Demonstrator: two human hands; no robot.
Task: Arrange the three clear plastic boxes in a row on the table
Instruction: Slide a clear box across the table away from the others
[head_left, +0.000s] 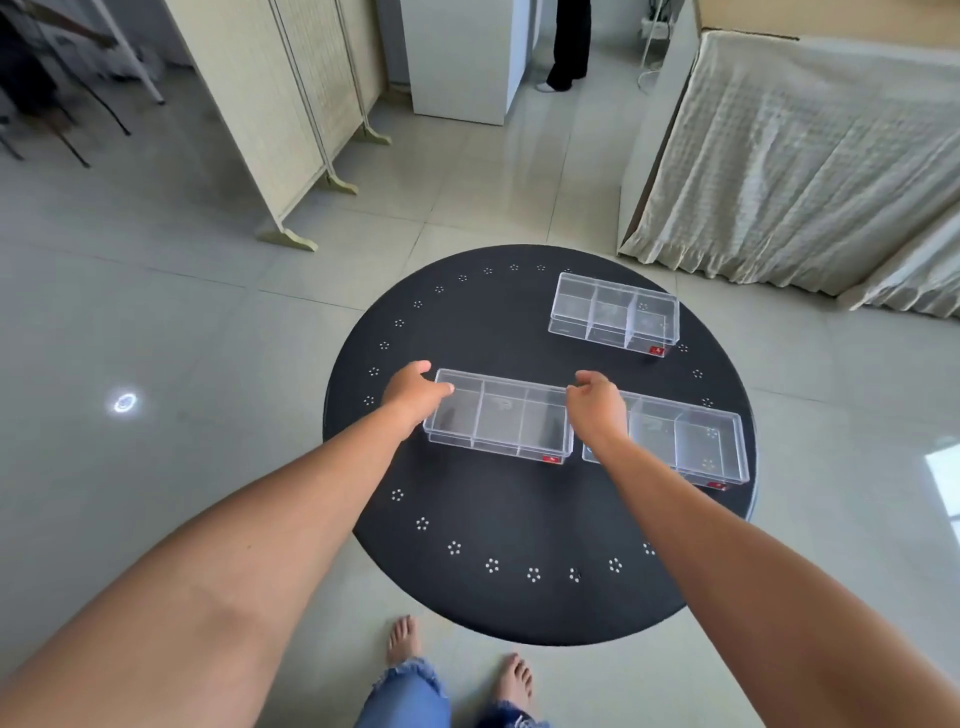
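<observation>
While both hands, left hand and right hand, clasp the left box by its ends, the second box sits just beside it; the third box, beyond that, remains unaligned.

Round black table on a tiled floor, rim ringed with small white dot clusters. Three clear boxes on it, each split into three compartments, each with a red label at a near corner. Left box and right box sit side by side near mid-table, ends almost touching. Far box lies apart, toward the far right edge. Left hand grips left box's left end, fingers curled over the rim. Right hand grips its right end, at the gap between the two boxes. Bare feet and frayed jeans below the table. Folding screen far left, draped cloth far right.
</observation>
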